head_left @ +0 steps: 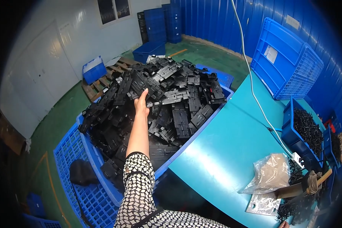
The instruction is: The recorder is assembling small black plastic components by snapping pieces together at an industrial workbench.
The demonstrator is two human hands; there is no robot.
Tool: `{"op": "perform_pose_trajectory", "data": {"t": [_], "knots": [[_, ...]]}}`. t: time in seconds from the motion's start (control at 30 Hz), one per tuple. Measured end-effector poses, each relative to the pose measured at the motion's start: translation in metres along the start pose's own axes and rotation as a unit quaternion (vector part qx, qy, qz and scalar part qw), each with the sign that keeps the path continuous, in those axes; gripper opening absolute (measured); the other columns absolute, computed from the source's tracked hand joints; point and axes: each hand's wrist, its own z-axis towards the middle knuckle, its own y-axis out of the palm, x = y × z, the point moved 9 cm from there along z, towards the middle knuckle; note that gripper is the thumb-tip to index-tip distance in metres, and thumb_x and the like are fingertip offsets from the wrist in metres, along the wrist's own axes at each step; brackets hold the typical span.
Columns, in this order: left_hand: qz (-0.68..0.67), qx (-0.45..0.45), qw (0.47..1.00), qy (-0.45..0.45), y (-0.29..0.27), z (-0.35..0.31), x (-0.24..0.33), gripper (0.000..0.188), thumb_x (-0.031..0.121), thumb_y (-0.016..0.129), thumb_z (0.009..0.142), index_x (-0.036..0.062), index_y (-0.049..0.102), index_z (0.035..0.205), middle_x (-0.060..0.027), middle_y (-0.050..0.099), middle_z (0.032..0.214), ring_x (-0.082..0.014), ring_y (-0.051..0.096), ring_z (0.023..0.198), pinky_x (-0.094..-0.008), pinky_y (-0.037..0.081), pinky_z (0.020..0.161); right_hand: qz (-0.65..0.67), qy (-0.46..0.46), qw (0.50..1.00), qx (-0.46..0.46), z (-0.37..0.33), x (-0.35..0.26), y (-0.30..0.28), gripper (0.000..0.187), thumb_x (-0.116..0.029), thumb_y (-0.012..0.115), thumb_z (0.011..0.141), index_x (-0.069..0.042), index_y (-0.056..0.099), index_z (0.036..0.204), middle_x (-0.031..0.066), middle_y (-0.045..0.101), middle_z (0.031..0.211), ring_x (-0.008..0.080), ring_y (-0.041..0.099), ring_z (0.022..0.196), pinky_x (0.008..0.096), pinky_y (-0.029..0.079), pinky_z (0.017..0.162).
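Observation:
My left hand (141, 103) is stretched out over a high heap of black plastic parts (181, 121). Its thumb lies on a flat, ribbed black plastic part (143, 83) near the top of the heap, and the other fingers are hidden under it. This part still lies against its neighbours. The heap fills a large blue bin (141, 186) and rises above its rim. At the lower right edge, only a bit of my right hand (284, 225) shows by the table, close to some thin black pieces (292, 211); what its fingers do is out of sight.
Right of the bin is a green-topped table (224, 152) with a plastic bag (271, 171), a metal plate (263, 205) and a blue bin of small black pieces (290, 125). A white cable (250, 76) hangs across it. A blue crate (281, 57) stands tilted at its far end.

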Motion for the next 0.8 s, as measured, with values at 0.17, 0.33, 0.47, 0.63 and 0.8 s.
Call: {"op": "perform_pose_trajectory", "data": {"t": [0.17,0.33,0.47,0.63,0.8], "knots": [[-0.005,-0.024,0.998,-0.053,-0.001,0.010,-0.008,0.033,0.015,0.076,0.070,0.0029,0.061,0.097,-0.0091,0.065,0.092,-0.0230,0.063,0.080,-0.0376,0.052,0.072,0.007,-0.003,1.000,0.008,0.001,0.000,0.000,0.055,-0.046,0.041,0.091,0.000,0.050,0.120,0.0219,0.048,0.119,0.0334,0.046,0.108,0.0403,0.035,0.094],[-0.008,-0.027,0.999,-0.038,0.003,0.008,-0.006,0.039,0.013,0.077,0.068,-0.0024,0.061,0.100,-0.0117,0.063,0.097,-0.0213,0.063,0.080,-0.0324,0.052,0.072,0.005,-0.003,0.999,0.032,-0.004,-0.001,-0.002,0.053,-0.045,0.041,0.091,-0.001,0.051,0.118,0.0220,0.050,0.115,0.0337,0.047,0.106,0.0409,0.036,0.092],[0.016,-0.004,0.999,-0.035,0.002,0.003,-0.003,0.037,0.014,0.077,0.068,-0.0015,0.061,0.097,-0.0115,0.064,0.094,-0.0218,0.064,0.077,-0.0339,0.053,0.071,-0.017,-0.033,0.999,0.029,0.001,0.007,0.001,0.051,-0.044,0.041,0.092,0.000,0.052,0.116,0.0225,0.052,0.110,0.0343,0.049,0.103,0.0419,0.037,0.090],[-0.014,0.012,1.000,-0.006,-0.004,0.001,-0.005,0.033,0.012,0.078,0.068,-0.0007,0.062,0.093,-0.0118,0.065,0.090,-0.0224,0.064,0.075,-0.0351,0.054,0.069,-0.032,-0.051,0.997,0.038,-0.007,-0.017,-0.007,0.050,-0.042,0.040,0.093,0.002,0.053,0.114,0.0247,0.052,0.109,0.0368,0.049,0.101,0.0426,0.038,0.089],[-0.036,0.026,0.999,-0.011,-0.005,-0.008,-0.008,0.034,0.010,0.077,0.068,-0.0019,0.060,0.095,-0.0108,0.064,0.093,-0.0212,0.063,0.078,-0.0334,0.053,0.070,-0.024,-0.042,0.998,0.038,-0.005,-0.013,-0.007,0.051,-0.042,0.040,0.093,0.002,0.052,0.116,0.0255,0.052,0.112,0.0373,0.049,0.102,0.0422,0.038,0.089]]}}
